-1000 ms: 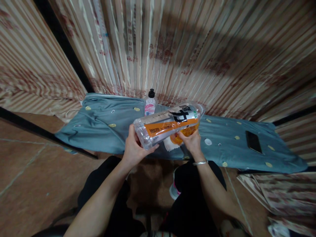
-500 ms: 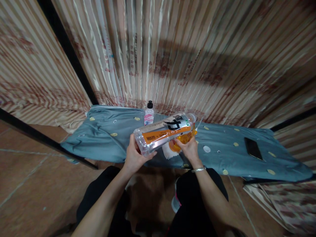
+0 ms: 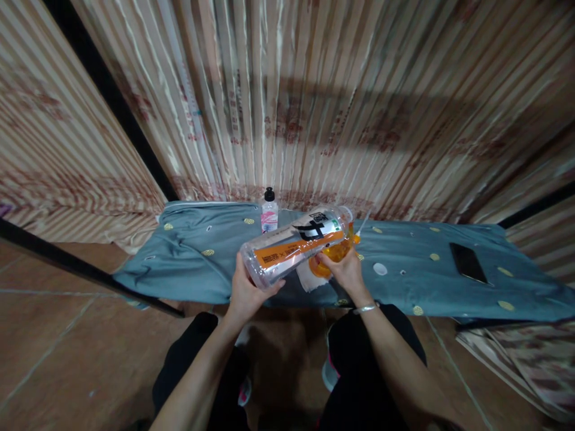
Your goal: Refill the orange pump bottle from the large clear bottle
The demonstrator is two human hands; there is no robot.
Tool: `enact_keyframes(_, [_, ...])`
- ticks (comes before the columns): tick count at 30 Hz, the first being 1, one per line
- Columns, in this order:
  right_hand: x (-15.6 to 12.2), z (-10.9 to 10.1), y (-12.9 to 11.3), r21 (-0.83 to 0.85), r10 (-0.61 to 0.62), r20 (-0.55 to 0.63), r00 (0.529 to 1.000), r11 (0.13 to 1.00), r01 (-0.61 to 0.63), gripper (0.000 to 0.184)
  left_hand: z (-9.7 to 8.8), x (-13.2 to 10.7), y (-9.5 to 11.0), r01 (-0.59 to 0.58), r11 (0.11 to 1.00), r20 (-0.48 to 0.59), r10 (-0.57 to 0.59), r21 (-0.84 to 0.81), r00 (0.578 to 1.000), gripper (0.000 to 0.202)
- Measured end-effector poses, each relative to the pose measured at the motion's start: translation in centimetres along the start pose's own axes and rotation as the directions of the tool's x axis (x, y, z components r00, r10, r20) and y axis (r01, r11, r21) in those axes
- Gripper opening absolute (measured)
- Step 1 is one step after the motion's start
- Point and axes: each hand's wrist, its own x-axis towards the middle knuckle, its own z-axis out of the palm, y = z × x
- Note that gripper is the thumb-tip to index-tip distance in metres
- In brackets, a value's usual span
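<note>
My left hand (image 3: 250,292) is wrapped round the base of a big clear plastic bottle (image 3: 294,248) with an orange and silver label. The bottle lies tilted in the air, its neck higher and pointing right. Below the neck, my right hand (image 3: 348,270) grips a translucent orange container (image 3: 320,267), partly hidden by the bottle and my fingers. Whether the bottle's mouth touches the container I cannot tell. A thin whitish stick or tube (image 3: 365,221) rises beside an orange piece behind my right hand. Under the container lies a white tissue (image 3: 311,280).
A small clear bottle (image 3: 269,216) with a black cap and pink label stands behind the big bottle. A dark phone (image 3: 468,262) lies on the right of the teal patterned cloth (image 3: 193,263). Black poles (image 3: 121,114) and a striped curtain (image 3: 251,108) border the bed.
The view has shifted slightly, with more of my shoes showing. Both hands keep their hold, and the big bottle stays at nearly the same tilt over the orange container.
</note>
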Motion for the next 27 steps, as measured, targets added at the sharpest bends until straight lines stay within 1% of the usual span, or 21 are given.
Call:
enact_keyframes(5, [0.0,-0.1,-0.1,0.012,0.015,-0.008,1.000,1.000,-0.015,0.100,0.1,0.0,-0.8,-0.018,1.000,0.014,0.017,0.021,1.000,0.082])
enact_keyframes(10, [0.1,-0.4,-0.5,0.007,0.030,0.015,0.999,1.000,-0.030,0.101,-0.1,0.0,-1.1,-0.020,1.000,0.029,0.019,0.024,0.999,0.081])
enact_keyframes(14, [0.2,-0.6,-0.5,-0.007,0.043,0.015,0.999,0.999,-0.043,0.102,0.2,0.1,-1.2,0.001,1.000,0.016,-0.001,0.022,1.000,0.083])
enact_keyframes(18, [0.2,-0.7,-0.3,-0.005,0.034,0.002,0.999,0.999,-0.034,0.103,0.5,0.1,-1.3,0.034,0.999,0.009,-0.034,-0.018,0.999,0.083])
enact_keyframes(23, [-0.2,-0.7,-0.2,-0.011,0.034,0.002,0.999,0.999,-0.034,0.103,0.1,-0.1,-1.6,0.080,0.996,0.017,-0.079,-0.045,0.997,0.082])
enact_keyframes(27, [-0.4,-0.5,-0.2,0.009,0.026,0.002,1.000,1.000,-0.026,0.100,0.0,-0.1,-0.9,0.121,0.992,-0.020,-0.122,-0.043,0.992,0.084])
